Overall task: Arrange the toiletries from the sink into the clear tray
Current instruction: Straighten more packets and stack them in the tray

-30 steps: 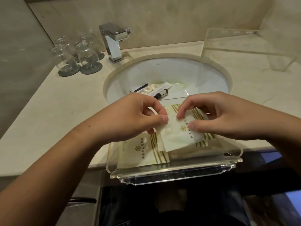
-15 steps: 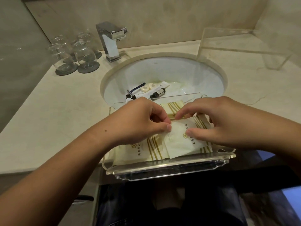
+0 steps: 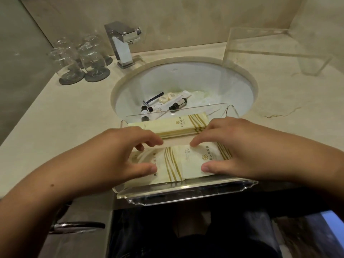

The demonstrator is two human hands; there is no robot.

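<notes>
A clear tray [image 3: 186, 194] sits at the counter's front edge, just before the sink [image 3: 186, 77]. Cream packets with gold stripes lie flat in it: a long box [image 3: 178, 123] at the back, and two flat packets side by side in front. My left hand [image 3: 126, 151] pinches the left packet [image 3: 167, 168] between thumb and fingers. My right hand [image 3: 230, 146] does the same on the right packet [image 3: 195, 162]. In the sink bowl remain a razor [image 3: 154, 98], round soaps [image 3: 166, 97], a white tube [image 3: 173, 102] and small dark bottles [image 3: 177, 105].
A chrome faucet [image 3: 122, 43] stands behind the sink. Several upturned glasses [image 3: 78, 58] on dark coasters sit at the back left. A clear acrylic stand [image 3: 270, 51] is at the back right. A dark drawer handle [image 3: 78, 225] shows below the counter.
Both hands have lowered the right packet flat into the tray beside the left one and spread apart, each now on its own packet. The long box behind has come into view.
</notes>
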